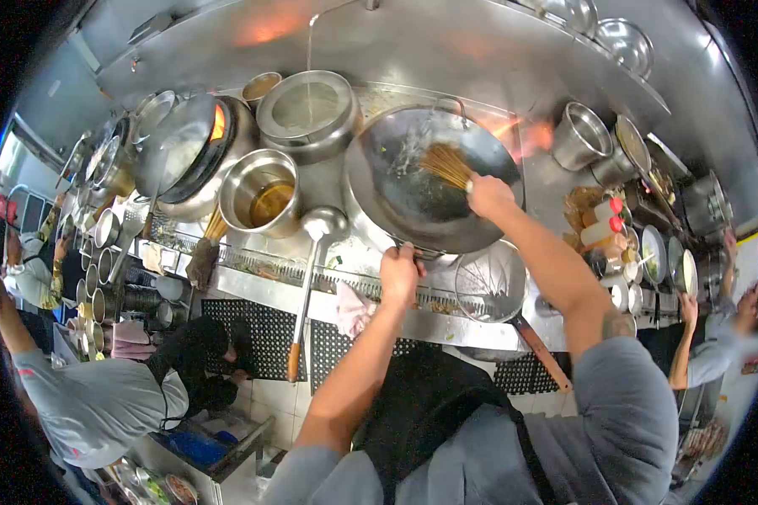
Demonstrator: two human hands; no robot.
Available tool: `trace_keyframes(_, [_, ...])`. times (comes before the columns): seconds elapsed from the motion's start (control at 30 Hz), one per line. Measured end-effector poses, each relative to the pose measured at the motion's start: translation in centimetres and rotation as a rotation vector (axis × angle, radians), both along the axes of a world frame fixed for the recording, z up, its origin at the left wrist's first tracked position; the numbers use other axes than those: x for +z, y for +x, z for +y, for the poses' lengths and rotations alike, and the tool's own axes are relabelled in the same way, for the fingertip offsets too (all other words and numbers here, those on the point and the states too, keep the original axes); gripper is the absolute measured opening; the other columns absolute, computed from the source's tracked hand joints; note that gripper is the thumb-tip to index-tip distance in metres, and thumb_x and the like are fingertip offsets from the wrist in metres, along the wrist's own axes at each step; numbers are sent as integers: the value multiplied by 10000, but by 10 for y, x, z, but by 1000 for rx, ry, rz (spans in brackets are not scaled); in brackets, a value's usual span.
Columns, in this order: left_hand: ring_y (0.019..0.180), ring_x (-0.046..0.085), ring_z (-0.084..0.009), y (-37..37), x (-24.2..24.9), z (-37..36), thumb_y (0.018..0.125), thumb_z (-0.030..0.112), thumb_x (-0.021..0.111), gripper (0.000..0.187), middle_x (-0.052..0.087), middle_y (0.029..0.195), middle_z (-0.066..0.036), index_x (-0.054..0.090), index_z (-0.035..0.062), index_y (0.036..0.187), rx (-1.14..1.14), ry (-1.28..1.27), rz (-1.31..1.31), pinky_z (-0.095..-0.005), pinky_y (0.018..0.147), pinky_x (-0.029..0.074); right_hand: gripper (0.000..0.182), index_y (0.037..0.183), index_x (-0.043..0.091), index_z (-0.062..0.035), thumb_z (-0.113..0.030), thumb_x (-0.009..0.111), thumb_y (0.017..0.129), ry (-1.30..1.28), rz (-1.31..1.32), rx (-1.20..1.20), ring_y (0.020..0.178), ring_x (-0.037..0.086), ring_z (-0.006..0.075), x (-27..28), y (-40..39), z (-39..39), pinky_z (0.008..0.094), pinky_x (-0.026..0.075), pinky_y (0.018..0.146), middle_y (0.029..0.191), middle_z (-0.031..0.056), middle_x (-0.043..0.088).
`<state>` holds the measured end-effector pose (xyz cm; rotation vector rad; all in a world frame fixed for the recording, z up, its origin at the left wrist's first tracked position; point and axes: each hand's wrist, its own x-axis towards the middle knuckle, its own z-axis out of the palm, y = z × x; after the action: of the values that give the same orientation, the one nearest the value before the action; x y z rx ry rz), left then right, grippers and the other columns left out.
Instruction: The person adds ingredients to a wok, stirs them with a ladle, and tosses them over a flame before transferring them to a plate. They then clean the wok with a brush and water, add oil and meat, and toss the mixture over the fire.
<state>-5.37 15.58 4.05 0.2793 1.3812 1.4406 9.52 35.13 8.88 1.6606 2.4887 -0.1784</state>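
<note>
My right hand (490,197) is closed around a bamboo wok brush (446,165), whose bristles touch the inside of a large dark wok (413,202). Splashed water shows in the wok beside the bristles. At the wok's near rim my left hand (403,273) is closed on its handle, mostly hidden by the fingers. A pinkish cloth (355,310) lies just left of that wrist. To the right of it, a wire strainer (488,282) with a wooden handle rests at the counter's front edge.
Water runs from a spout into a round steel pot (345,84). A pot of amber liquid (271,202) and a long ladle (312,261) stand left of the wok. A second wok (177,151) sits near flames. Co-workers stand at left (101,404) and right (716,353).
</note>
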Motion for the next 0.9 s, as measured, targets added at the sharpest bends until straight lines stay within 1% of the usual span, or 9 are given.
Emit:
trace_keyframes(0.07, [670, 568, -217, -15, -21, -3, 920, 232, 572, 294, 566, 784, -125, 536, -56, 964, -288, -118, 454, -395, 587, 491, 263, 986, 657, -18, -164, 600, 775, -45, -134, 43, 923, 666, 372, 37, 4, -29, 463, 524, 868, 950, 223, 682])
trace_keyframes(0.17, [970, 559, -300, -14, 51, -24, 887, 326, 616, 392, 586, 980, -188, 567, -43, 1007, -127, -38, 1521, -477, 840, 449, 245, 977, 656, -22, -141, 589, 773, -107, -110, 256, 917, 667, 378, 53, -3, -64, 457, 534, 842, 951, 222, 683])
trace_keyframes(0.2, [1105, 470, -348, -13, 49, -21, 870, 391, 616, 435, 568, 1087, -197, 597, -19, 1015, -147, 153, 1558, -508, 974, 345, 254, 994, 650, -18, -147, 583, 785, -66, -18, 233, 922, 668, 373, 51, -18, -64, 451, 540, 825, 956, 214, 686])
trace_keyframes(0.23, [1007, 506, -336, -14, 48, -19, 881, 384, 599, 388, 584, 1029, -175, 618, 3, 945, -323, 292, 1678, -479, 948, 384, 252, 993, 648, -14, -158, 589, 795, -16, 88, 255, 921, 669, 369, 17, -26, -38, 454, 538, 828, 951, 210, 688])
trace_keyframes(0.33, [928, 537, -300, -19, 24, -6, 884, 385, 586, 351, 618, 902, -134, 627, 39, 841, -611, 436, 1736, -431, 900, 410, 259, 984, 682, -18, -179, 592, 803, -15, -1, -93, 939, 672, 352, 15, -48, -1, 445, 538, 842, 990, 212, 683])
trace_keyframes(0.47, [870, 569, -268, -23, 14, 3, 880, 396, 582, 343, 634, 794, -96, 635, 70, 786, -662, 530, 1772, -399, 846, 421, 261, 913, 694, -13, -219, 600, 785, -55, -83, 293, 934, 674, 369, 35, -35, -48, 451, 539, 839, 996, 237, 679])
trace_keyframes(0.63, [889, 574, -244, -7, 8, 5, 933, 376, 515, 347, 654, 812, -91, 660, 77, 834, -714, 441, 1821, -377, 844, 399, 265, 1026, 670, -18, -147, 539, 836, -11, 102, -116, 979, 664, 371, -4, -65, 9, 453, 533, 852, 1031, 229, 678])
trace_keyframes(0.8, [868, 579, -255, -4, 3, 7, 904, 367, 561, 325, 657, 797, -94, 653, 74, 798, -649, 435, 1846, -389, 834, 416, 244, 953, 716, -17, -132, 543, 826, -51, -137, 145, 1008, 668, 335, 30, -26, -61, 426, 539, 856, 1078, 212, 676])
trace_keyframes(0.9, [894, 576, -255, 7, 3, 3, 919, 367, 540, 342, 664, 832, -102, 664, 63, 821, -661, 376, 1806, -387, 857, 407, 259, 982, 721, -14, -125, 553, 818, -63, -34, -35, 1030, 665, 321, 17, -55, -22, 423, 537, 865, 1096, 213, 672])
